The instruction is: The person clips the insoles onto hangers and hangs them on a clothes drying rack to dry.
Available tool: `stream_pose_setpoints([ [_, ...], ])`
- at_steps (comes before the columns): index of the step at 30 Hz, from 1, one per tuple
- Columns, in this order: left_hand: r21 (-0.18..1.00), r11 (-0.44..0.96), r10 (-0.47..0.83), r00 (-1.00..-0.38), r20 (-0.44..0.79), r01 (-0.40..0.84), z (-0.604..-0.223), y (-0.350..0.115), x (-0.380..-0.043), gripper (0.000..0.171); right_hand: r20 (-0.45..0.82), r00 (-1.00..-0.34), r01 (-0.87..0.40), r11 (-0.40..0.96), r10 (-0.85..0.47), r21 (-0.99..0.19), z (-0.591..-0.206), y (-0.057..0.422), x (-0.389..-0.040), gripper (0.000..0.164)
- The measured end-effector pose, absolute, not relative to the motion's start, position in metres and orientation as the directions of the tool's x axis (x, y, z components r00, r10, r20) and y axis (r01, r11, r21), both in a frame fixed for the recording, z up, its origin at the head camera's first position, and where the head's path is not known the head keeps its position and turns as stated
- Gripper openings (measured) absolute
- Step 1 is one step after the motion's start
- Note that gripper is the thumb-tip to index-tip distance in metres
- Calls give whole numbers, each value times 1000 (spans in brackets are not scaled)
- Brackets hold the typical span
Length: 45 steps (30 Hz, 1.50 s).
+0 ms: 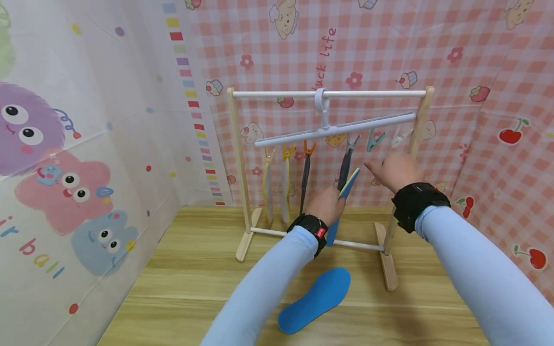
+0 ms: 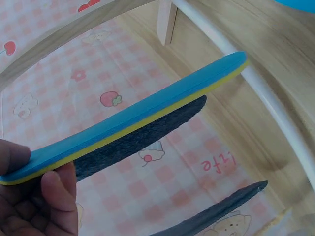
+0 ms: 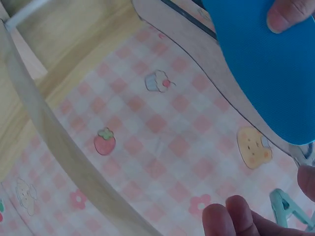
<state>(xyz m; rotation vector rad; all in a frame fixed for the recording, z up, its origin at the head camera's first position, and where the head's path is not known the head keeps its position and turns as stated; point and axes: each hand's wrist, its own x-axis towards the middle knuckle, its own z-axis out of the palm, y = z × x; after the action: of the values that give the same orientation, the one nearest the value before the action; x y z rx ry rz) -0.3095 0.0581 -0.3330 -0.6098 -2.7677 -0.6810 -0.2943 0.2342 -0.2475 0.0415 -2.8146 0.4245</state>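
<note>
My left hand (image 1: 325, 207) pinches a blue insole (image 2: 147, 105) with a yellow underside, its thumb on one face and fingers on the other. My right hand (image 1: 396, 173) is just below a teal clothespin (image 1: 375, 141), thumb and fingers apart with nothing between them. That clothespin hangs from a pale plastic hanger (image 1: 294, 137), tilted with its right end higher. A grey clothespin (image 1: 353, 142) holds a dark grey insole (image 1: 345, 168) behind the held one. Another blue insole (image 1: 316, 300) lies flat on the wooden table.
The hanger hooks over the white bar (image 1: 277, 94) of a wooden rack (image 1: 240, 163). Left of centre, an orange clothespin (image 1: 309, 149) holds another dark insole (image 1: 305, 178), and yellow ones hold yellow-edged insoles (image 1: 285, 187). A white clothespin (image 1: 400, 138) hangs at the right.
</note>
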Motion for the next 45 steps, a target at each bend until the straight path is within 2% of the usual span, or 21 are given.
stream_pose_setpoints([
  [6,371,836,283,-896,341,405,-328,70,-311,32,327,-935,40,958,137,-284,-233,231,-304,77],
  [12,344,870,206,-895,395,352,-325,83,-312,31,308,-931,88,941,194,-326,-228,232,-312,74],
  [18,324,878,194,-879,435,354,-325,92,-312,33,328,-919,84,921,220,-381,-226,232,-319,71],
  [26,177,904,263,-832,488,390,-330,102,-309,34,369,-900,60,905,232,-422,-224,231,-322,69],
  [32,174,900,269,-824,498,399,-330,109,-308,33,380,-895,52,901,234,-432,-224,231,-323,65],
  [45,207,938,151,-863,481,280,-338,107,-319,31,452,-872,8,927,190,-374,-228,221,-326,61],
])
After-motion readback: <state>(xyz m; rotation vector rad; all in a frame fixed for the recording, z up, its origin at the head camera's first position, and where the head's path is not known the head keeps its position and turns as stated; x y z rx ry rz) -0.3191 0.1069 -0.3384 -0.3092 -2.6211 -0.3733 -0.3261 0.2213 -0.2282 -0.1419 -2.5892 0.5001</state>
